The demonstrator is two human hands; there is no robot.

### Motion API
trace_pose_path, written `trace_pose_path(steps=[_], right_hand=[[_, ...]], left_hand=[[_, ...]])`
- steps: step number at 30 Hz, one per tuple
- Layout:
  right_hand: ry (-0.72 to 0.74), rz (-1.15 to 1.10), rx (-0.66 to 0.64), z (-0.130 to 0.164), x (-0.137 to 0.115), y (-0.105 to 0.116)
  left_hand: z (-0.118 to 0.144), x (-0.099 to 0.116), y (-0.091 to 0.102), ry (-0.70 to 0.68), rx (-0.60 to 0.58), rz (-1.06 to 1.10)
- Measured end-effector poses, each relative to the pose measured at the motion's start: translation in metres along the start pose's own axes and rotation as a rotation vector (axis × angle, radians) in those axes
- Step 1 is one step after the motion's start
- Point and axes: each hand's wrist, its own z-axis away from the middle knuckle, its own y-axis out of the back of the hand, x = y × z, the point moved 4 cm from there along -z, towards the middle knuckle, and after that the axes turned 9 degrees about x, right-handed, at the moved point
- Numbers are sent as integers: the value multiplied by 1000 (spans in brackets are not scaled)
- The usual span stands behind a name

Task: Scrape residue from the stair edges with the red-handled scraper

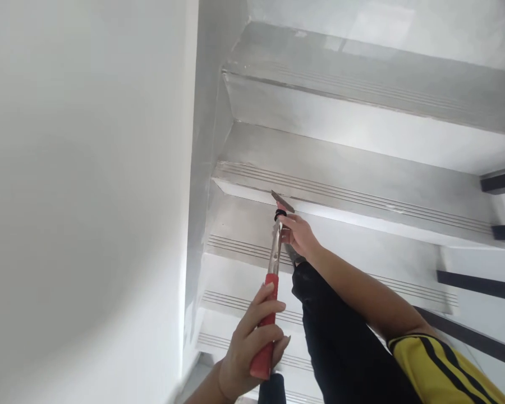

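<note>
— What's that tool, and where does it sit?

— A long-handled scraper [273, 264]: metal shaft, red grip at the near end, flat blade [283, 201] at the far end. The blade rests against the grooved nosing of a stair step [362, 191], right on the front edge, close to the white wall [84, 196].

— Why held so stretched out?

— My guess is reach and leverage. The left hand [252, 342] is at the low end, fingers wrapped tight round the red grip, thumb lying along it. That end would do the pushing. The right hand [298, 233] is up by the blade, fingertips pinched on the shaft just below a black band, likely to steer the edge and press it flat to the nosing.

— So both hands are closed?

— Yes, both are closed on the scraper; the left in a full fist, the right in a lighter pinch.

— Anything else about?

— A leg in black trousers [340, 342] sits between the arms, and a yellow sleeve with black stripes [441, 365] is on the right arm. More grey steps run above and below, and dark railing bars [480, 283] cross at the right.
</note>
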Motion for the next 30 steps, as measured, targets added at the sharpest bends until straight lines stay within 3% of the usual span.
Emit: trace_pose_path(steps=[3, 6, 9, 13, 17, 19, 21, 26, 30], right_hand=[[-102, -65, -89, 5, 10, -4], [-43, -60, -24, 1, 0, 5], [130, 68, 71, -15, -32, 31], [279, 196, 99, -32, -88, 65], [319, 264, 72, -29, -125, 74], [274, 383, -1, -26, -120, 73], [195, 538, -25, -25, -99, 78], [-12, 732, 110, -43, -40, 103], [5, 828, 139, -62, -31, 101]], left_hand=[[24, -3, -17, -59, -177, -36], [46, -10, -29, -63, -208, -106], [62, -25, -34, 42, -166, -137], [75, -47, -35, 224, -112, -136], [76, -56, -35, 321, -72, -189], [74, -58, -36, 372, -75, -188], [71, -61, -35, 425, -74, -192], [67, -69, -33, 468, -35, -195], [61, -72, -39, 515, -68, -178]])
